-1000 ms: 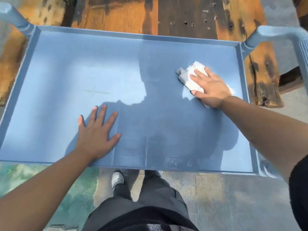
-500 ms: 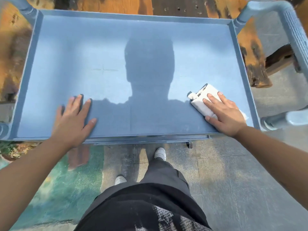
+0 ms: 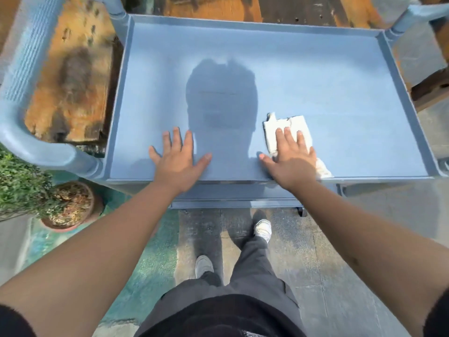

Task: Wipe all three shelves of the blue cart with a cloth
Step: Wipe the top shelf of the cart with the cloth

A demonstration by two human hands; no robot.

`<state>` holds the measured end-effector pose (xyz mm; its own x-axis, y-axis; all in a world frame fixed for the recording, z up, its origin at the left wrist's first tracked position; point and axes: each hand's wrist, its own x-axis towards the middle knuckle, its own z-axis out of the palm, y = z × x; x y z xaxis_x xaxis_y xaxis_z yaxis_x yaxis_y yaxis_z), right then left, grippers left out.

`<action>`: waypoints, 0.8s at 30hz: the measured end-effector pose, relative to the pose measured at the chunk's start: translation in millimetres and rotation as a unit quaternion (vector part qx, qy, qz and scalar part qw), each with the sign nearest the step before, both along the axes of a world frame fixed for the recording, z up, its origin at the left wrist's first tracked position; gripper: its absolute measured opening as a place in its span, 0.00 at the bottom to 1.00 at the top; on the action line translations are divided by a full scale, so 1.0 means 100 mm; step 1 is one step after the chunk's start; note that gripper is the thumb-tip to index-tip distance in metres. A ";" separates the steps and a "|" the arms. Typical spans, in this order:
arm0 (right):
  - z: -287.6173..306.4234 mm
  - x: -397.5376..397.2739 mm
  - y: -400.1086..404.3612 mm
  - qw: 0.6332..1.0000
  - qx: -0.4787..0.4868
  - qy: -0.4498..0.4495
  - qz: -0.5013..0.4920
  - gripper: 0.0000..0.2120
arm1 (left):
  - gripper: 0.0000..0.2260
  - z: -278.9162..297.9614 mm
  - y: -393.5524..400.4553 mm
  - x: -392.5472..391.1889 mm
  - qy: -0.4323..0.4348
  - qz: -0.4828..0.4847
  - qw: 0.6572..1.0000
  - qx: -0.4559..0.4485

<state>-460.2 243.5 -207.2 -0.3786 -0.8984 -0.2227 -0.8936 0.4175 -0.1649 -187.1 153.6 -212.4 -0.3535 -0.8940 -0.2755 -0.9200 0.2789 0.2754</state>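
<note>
The blue cart's top shelf [image 3: 328, 76] fills the upper middle of the head view, with raised rims all round. A white folded cloth [image 3: 295, 128] lies on it near the front edge, right of centre. My right hand [image 3: 290, 154] presses flat on the cloth, fingers spread over it. Flat on the bare shelf to the left, close to the front rim, rests my left hand [image 3: 179, 158] with fingers apart, holding nothing. The lower shelves are mostly hidden; only a front edge [image 3: 233, 198] shows below the top shelf.
The cart's ribbed blue handle [image 3: 26, 93] curves on the left, and a post [image 3: 410, 18] stands at the far right corner. A potted plant [image 3: 68, 205] sits on the ground at lower left. Worn wooden planks [image 3: 73, 76] lie behind and beside the cart. My feet stand on grey paving.
My right hand has slid the cloth from the far right toward the front and then leftward, nearer the centre. My left hand stays flat near the front rim. The view has shifted right.
</note>
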 end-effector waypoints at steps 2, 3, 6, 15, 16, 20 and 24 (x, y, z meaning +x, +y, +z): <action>-0.01 0.55 -0.18 1.000 -0.002 -0.006 0.026 0.42 | 0.38 0.07 -0.07 0.07 0.110 0.026 0.992 0.056; -0.01 0.82 -0.25 0.999 -0.004 -0.012 0.051 0.42 | 0.37 0.12 -0.09 0.13 0.164 0.042 0.981 0.094; 0.01 1.50 -0.43 0.991 -0.015 -0.044 0.126 0.41 | 0.32 0.28 -0.14 0.33 0.321 0.133 0.924 0.162; 0.19 2.32 -0.75 0.932 -0.010 -0.181 0.314 0.33 | 0.18 0.49 0.26 0.96 0.454 0.340 0.818 0.096; 0.22 2.24 -0.76 0.935 -0.034 -0.229 0.270 0.32 | 0.14 0.48 0.30 1.01 0.442 0.356 0.818 0.091; 0.29 1.97 -0.88 0.971 -0.071 -0.217 0.072 0.23 | 0.14 0.51 0.36 0.95 0.384 0.430 0.798 0.177; 0.43 2.00 -1.04 0.970 0.058 -0.235 0.011 0.13 | 0.12 0.57 0.27 0.82 0.426 0.444 0.759 0.214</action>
